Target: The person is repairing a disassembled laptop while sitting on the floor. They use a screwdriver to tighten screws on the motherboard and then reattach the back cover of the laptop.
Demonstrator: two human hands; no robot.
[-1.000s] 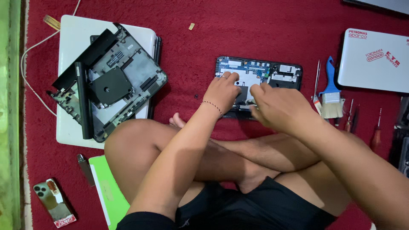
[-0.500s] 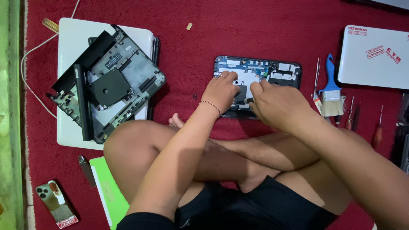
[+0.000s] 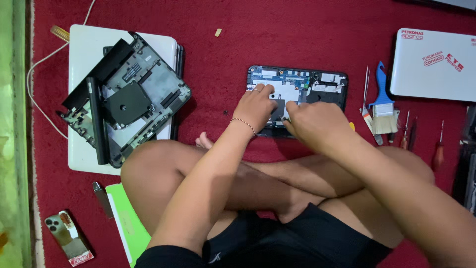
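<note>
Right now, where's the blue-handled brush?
Head view, right side: blue-handled brush lies on the red carpet, between the opened laptop base and the white laptop lid.

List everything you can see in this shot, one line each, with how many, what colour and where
Opened laptop base: one, black with a blue circuit board, centre on the carpet, under both hands.
Dismantled laptop shell: one, dark grey, lying on the white laptop at left.
White laptop: one, closed, left.
Second white laptop: one, stickered lid, upper right.
Brush: one, blue handle, pale bristles, right of the base.
Screwdrivers: several, red-handled, far right.
Phone: one, lower left.
Green flat object: one, lower left.
White cable: one, left edge.
Carpet: red, throughout.
Left hand: on the base.
Right hand: on the base's near edge.
</note>
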